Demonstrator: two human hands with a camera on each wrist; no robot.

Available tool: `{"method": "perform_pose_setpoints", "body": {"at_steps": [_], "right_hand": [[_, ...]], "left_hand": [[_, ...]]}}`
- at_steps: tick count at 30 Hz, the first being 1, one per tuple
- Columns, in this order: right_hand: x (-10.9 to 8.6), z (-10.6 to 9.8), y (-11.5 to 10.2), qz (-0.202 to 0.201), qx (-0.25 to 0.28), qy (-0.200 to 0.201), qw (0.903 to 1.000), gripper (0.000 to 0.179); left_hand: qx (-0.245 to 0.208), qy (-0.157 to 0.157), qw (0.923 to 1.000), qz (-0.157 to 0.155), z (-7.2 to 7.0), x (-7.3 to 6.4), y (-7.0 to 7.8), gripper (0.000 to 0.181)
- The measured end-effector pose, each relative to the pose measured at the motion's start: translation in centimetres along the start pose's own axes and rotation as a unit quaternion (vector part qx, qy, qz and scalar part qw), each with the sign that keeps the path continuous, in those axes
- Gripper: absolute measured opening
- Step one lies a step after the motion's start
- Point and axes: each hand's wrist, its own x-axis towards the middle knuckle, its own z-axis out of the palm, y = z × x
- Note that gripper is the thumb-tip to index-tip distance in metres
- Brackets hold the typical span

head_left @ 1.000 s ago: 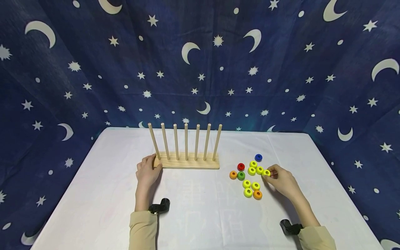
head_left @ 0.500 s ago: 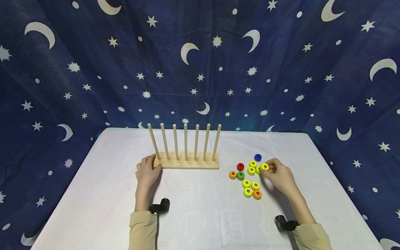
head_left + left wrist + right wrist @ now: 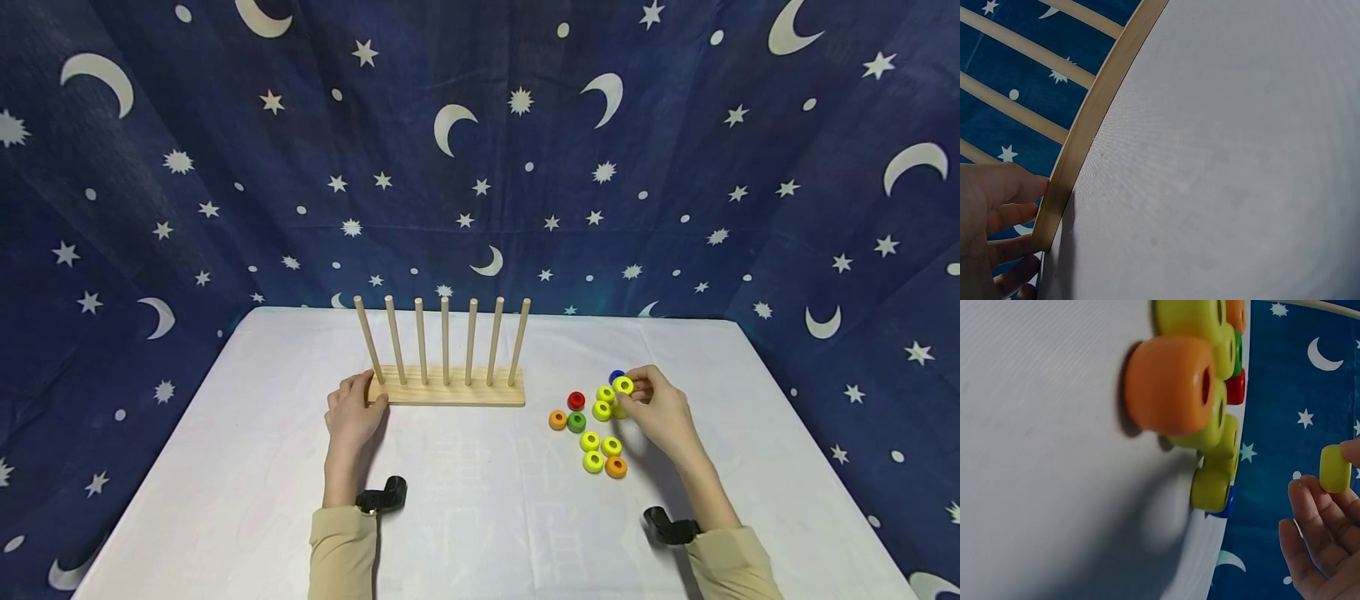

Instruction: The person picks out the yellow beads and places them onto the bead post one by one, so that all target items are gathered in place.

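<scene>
In the head view my left hand (image 3: 354, 410) grips the left end of a wooden peg stand (image 3: 450, 396), whose upright pegs carry nothing. The left wrist view shows my thumb and fingertips right at the end of its base (image 3: 1075, 137). My right hand (image 3: 663, 417) pinches a yellow bead (image 3: 622, 386) between thumb and fingers. In the right wrist view this yellow bead (image 3: 1335, 469) is held up off the table. Below it lie several other yellow beads (image 3: 602, 410), and a blue bead (image 3: 617, 377) is partly hidden behind it.
Near the right hand a red bead (image 3: 576, 401), a green bead (image 3: 576, 422) and two orange beads, one at the left (image 3: 557, 419) and one in front (image 3: 616, 467), lie on the white tablecloth (image 3: 465, 500). A star-patterned curtain (image 3: 480, 167) hangs behind the table.
My right hand has lifted the yellow bead and moved it left and farther from me, over the other beads. The left hand stays on the peg stand.
</scene>
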Motion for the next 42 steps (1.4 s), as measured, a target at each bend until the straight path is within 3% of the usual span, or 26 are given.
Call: {"method": "perform_pose_setpoints", "body": {"at_steps": [21,42], "right_hand": [[0.7,0.9,-2.7,0.005,0.072,0.022,0.9971,0.033],[1.4,0.9,-5.6,-0.031,0.108,0.044,0.9927,0.033]], "left_hand": [[0.001,0.002,1.0000,0.001,0.0,0.1,-0.1,0.058],[-0.006,-0.008,1.0000,0.002,-0.1,0.1,-0.1,0.058]]}}
